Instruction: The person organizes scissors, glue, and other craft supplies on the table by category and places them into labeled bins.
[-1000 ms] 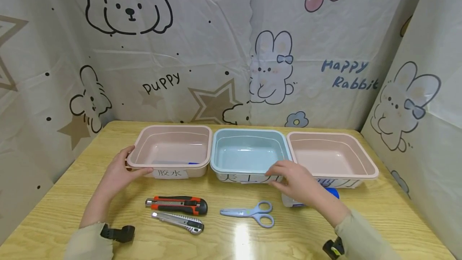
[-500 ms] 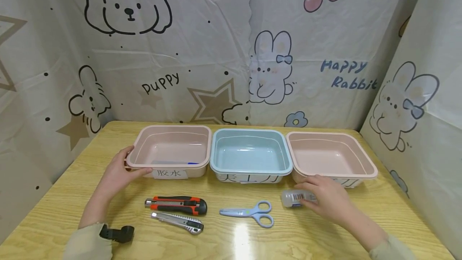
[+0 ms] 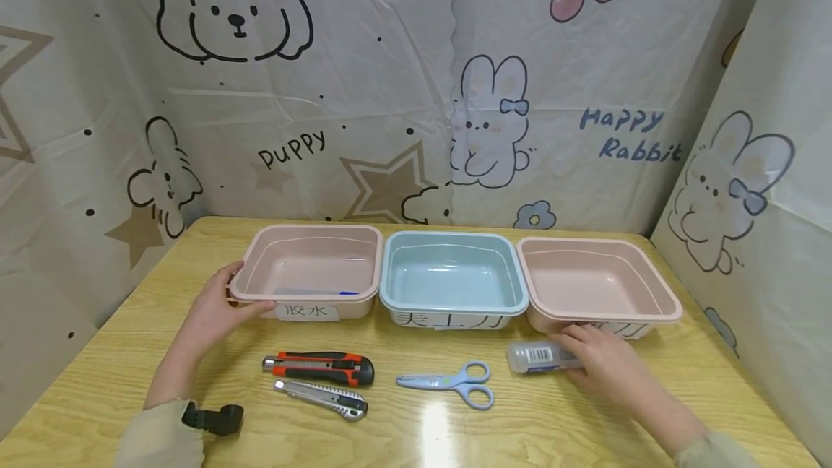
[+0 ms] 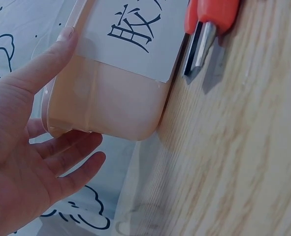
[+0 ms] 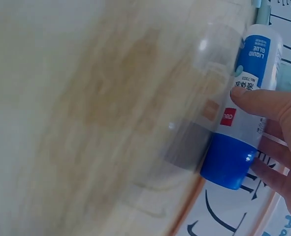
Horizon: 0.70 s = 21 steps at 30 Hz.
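A: Nearest items logged?
B: A pale fabric sleeve lay at the near left, with a black strapped device at its cuff. Beyond, on the light wood-grain table, lay a slim silver cutter, tip to the left. Right of it lay light-blue scissors; just behind it, a red-and-black cutter.

A: Right hand?
B: The right hand gripped a clear, cylindrical, blue-capped plastic glue bottle, printed "LIQUID GLUE". The bottle was horizontal, right of the scissors and just in front of the right-end pink rectangular plastic bin. Whether it touched the tabletop could not be determined.

A: Left hand?
B: The left hand held the near left corner of the left-end pink rectangular plastic bin, thumb at the front, fingers at the side. A partly hidden item with a blue end lay inside.

A: Farther back?
B: A light-blue rectangular plastic bin stood between the pink ones. Behind the row hung a pale curtain printed with cartoon animals, stars and cherries.
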Each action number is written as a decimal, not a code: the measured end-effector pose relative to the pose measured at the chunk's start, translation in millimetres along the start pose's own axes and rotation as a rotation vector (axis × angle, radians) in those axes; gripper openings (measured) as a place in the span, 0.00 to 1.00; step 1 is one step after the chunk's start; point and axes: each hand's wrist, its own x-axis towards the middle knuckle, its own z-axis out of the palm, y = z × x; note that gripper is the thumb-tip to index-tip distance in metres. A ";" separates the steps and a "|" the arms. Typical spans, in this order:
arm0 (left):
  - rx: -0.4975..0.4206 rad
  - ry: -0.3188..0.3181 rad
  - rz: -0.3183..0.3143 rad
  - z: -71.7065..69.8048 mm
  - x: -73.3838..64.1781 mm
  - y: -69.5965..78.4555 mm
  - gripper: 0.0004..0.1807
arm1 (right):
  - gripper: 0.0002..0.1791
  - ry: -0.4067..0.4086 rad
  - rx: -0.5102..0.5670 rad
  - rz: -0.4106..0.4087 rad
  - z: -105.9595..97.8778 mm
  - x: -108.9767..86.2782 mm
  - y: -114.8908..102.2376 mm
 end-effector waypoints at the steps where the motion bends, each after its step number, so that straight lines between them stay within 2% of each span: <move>1: 0.001 0.000 -0.001 0.1 0.2 -0.3 0.56 | 0.27 0.008 0.001 -0.007 1.5 0.2 0.1; 5: -0.001 0.000 -0.006 0.7 1.1 -1.8 0.56 | 0.27 0.049 0.010 -0.027 6.3 2.1 0.0; 12: -0.007 0.003 -0.001 0.8 1.5 -1.8 0.56 | 0.27 0.007 0.061 -0.006 4.4 6.5 -9.3; 21: -0.017 -0.002 0.003 0.6 0.9 -1.6 0.55 | 0.27 0.128 0.082 -0.135 -9.7 21.3 -30.5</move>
